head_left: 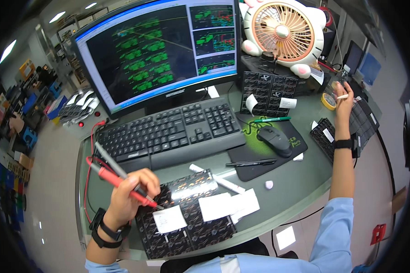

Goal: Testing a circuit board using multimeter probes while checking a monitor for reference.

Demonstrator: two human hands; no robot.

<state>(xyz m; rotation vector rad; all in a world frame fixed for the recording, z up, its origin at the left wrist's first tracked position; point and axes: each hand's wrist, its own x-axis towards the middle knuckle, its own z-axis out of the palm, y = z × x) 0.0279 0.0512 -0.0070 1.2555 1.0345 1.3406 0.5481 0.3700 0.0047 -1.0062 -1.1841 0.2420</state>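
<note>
My left hand [134, 191] is closed round a red test probe [108, 176] and a grey one [109, 159]. The red probe's tip points down at a black circuit board panel [182, 241] on the desk; whether it touches is too small to tell. White paper slips [170, 219] lie on the panel. My right hand [344, 98] reaches to the far right, fingers bent, with a thin whitish stick [342, 96] in them; its kind is unclear. Near that hand are a roll of yellow tape [328, 101] and a small clear bottle [346, 69], partly hidden.
A monitor [146, 59] stands behind a black keyboard [168, 132]. A mouse [274, 140], a green pen [272, 119] and a black pen [250, 163] lie on the mouse pad. A white marker [228, 184] touches the panel. More boards [269, 93] lean below a fan [282, 32].
</note>
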